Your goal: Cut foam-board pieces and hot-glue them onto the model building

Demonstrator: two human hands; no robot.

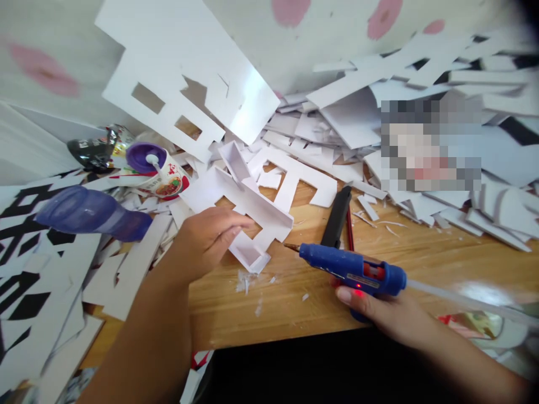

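White cut-out piece [269,210]: on the wood tabletop, mid-scene, with raised strips standing from its flat, windowed base.
Left hand [210,233]: at the piece's near left side, fingers close together; whether they pinch it or only rest there, I can't tell.
Right hand [373,306]: wrapped around a blue glue gun [349,269], red light lit, nozzle just beside the piece's right corner.
Glue stick [458,300]: runs out of the gun's back.
Step in hand: gluing the piece, it seems; the next move probably calls for a steady base and the nozzle brought to a seam.
Black cutter [337,216]: just beyond the gun, beside a dark red stick [350,231].
Tabletop [223,320]: wood, with small scraps near the piece.
Left side: purple bottle [92,213], printed paper cup [170,182].
Behind: heaped white offcuts [337,120], a pink-patterned wall [337,33].
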